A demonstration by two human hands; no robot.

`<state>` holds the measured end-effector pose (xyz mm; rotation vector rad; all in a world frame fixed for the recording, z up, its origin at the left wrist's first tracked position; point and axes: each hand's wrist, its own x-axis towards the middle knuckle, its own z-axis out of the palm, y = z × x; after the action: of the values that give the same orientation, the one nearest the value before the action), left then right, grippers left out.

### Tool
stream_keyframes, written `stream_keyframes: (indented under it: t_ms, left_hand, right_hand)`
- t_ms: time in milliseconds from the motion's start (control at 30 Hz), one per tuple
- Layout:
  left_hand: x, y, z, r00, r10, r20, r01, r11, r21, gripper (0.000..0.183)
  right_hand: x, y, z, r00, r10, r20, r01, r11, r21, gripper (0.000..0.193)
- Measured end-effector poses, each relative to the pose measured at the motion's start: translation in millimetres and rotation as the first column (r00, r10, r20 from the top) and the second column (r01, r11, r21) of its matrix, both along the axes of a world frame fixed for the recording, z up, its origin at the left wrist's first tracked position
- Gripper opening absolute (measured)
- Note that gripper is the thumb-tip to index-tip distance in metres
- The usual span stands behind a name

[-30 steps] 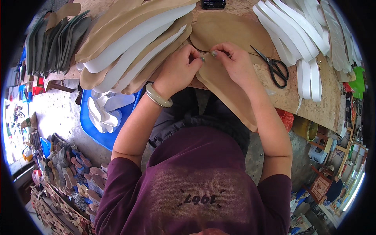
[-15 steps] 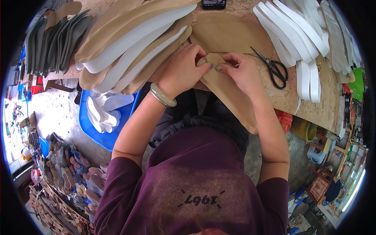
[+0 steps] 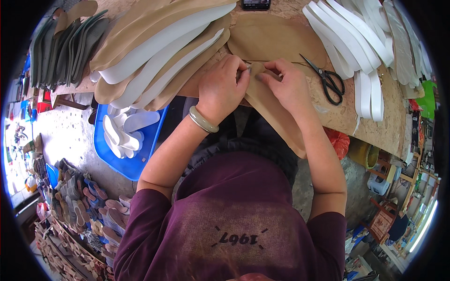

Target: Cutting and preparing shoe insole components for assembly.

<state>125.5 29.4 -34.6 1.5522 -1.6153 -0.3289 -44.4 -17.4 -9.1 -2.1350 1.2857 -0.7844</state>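
A long tan insole-shaped piece (image 3: pixel 276 121) slants from the table edge down toward my right forearm. Its far end is between my two hands, bent so the piece looks narrower there. My left hand (image 3: pixel 221 86), with a pale bangle on the wrist, is closed in a pinch at the left edge of that end. My right hand (image 3: pixel 289 89) pinches the same end from the right, thumb against bent fingers. Just beyond my hands a wider tan sheet (image 3: pixel 276 37) lies flat on the table. Black-handled scissors (image 3: pixel 331 83) rest right of my right hand, blades slightly apart.
Layered tan and white insole shapes (image 3: pixel 154 51) overhang the table at left, with grey ones (image 3: pixel 70 51) beyond. White strips (image 3: pixel 351 37) pile up at right. A blue tub (image 3: pixel 123 164) of white pieces stands below left. A phone (image 3: pixel 256 4) lies at the far edge.
My left hand has shifted slightly right and turned, its fingertips now at the piece's left edge. The piece's far end has tilted and shows less of its face.
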Motion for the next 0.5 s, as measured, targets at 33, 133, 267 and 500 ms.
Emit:
stream_keyframes:
  t_ms: [33,133,267,500]
  left_hand:
    - [0,0,0,1.0,-0.002,-0.001,0.002,1.0,0.001,0.013]
    - [3,-2,0,0.996,0.028,-0.08,-0.019,0.994,0.105,0.015]
    - [13,-7,-2,0.976,-0.002,-0.217,0.048,0.977,0.207,0.017]
    - [22,-14,-7,0.939,-0.073,-0.336,0.14,0.973,0.182,0.022]
  right_hand:
    - [1,0,1,0.999,-0.04,-0.015,0.041,0.997,0.059,0.018]
    - [1,-2,-2,0.997,-0.072,-0.025,0.075,0.992,0.1,0.018]
    - [-3,-5,-9,0.997,-0.071,0.018,0.069,0.992,0.101,0.017]
    - [-5,-5,-5,0.986,-0.075,0.15,0.039,0.972,0.23,0.011]
